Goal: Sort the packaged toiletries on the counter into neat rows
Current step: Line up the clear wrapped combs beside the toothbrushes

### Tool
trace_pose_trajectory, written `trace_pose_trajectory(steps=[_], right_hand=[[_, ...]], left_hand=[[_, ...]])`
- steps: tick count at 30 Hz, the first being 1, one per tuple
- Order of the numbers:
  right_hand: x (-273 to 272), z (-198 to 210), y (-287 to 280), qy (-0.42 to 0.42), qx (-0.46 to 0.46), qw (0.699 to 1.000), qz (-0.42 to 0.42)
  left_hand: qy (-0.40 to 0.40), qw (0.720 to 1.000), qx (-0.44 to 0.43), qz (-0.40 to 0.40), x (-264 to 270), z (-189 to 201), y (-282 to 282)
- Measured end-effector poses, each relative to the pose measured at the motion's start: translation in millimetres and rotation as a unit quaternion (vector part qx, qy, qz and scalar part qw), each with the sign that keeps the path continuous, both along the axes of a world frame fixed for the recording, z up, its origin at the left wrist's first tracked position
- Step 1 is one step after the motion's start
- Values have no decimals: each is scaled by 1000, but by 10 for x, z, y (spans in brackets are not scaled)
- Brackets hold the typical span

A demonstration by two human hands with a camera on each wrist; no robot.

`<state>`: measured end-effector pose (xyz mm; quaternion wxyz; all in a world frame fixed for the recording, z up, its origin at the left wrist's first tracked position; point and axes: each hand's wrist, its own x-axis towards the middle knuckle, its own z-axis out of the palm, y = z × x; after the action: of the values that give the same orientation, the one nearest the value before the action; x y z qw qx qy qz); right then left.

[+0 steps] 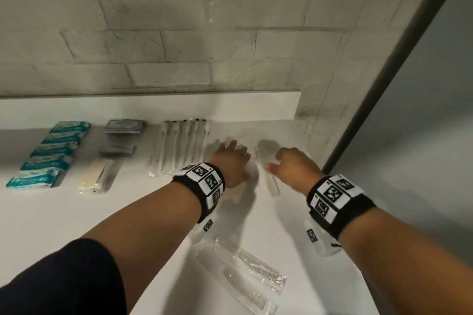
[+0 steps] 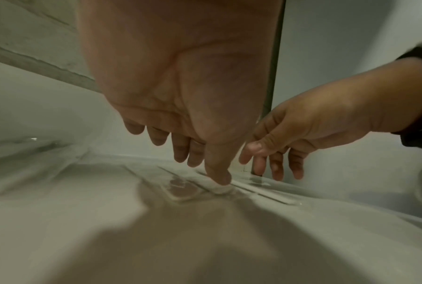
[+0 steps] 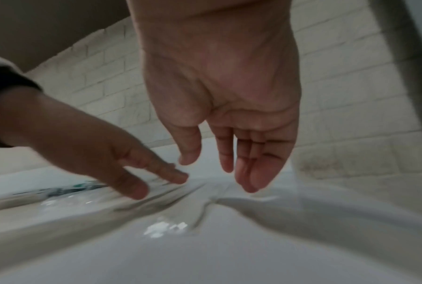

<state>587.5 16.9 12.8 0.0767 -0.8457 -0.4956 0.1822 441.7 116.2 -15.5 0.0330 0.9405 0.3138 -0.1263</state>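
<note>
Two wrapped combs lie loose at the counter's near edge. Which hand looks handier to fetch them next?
Probably the right hand: it hangs open and holds nothing, and the wrapped combs lie between the forearms. The left hand presses the clear packets flat.

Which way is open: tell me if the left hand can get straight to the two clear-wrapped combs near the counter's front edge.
Probably yes. The left hand is open, holding nothing, resting on flat clear packets further back. The two clear-wrapped combs lie uncovered on the white counter below its wrist, nothing between; it need only draw back.

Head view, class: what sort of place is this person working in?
Probably a hotel or guest bathroom counter: a white brick wall behind it, rows of teal boxes, wrapped toothbrushes and wrapped combs.
</note>
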Motion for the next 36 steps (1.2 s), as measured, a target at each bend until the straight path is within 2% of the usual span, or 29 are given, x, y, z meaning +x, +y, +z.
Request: trace_pose_trajectory(steps=[3,8,15,18,22,33,36], right_hand=[[-216,-113,29,-50,-81,994,57],[-268,-130,145,-84,-49,994,47],[3,9,308,-13,-4,1000,9],[124,-7,305,-63,-35,994,76],[153,-55,274,-116,-116,965,202],[47,-287,491,-112,-102,976,158],[45,-247,446,-85,-92,981,147]], left_hand=[[14,1000,-15,6,77,-27,-22],[8,999,-30,13,80,8,6],[-60,993,-94,-39,-41,-8,71],[-102,990,-100,0,-76,-72,90],[-93,988,-120,27,-83,-83,71],[-63,987,-141,50,-4,-6,68],[-52,986,-148,64,3,34,49]])
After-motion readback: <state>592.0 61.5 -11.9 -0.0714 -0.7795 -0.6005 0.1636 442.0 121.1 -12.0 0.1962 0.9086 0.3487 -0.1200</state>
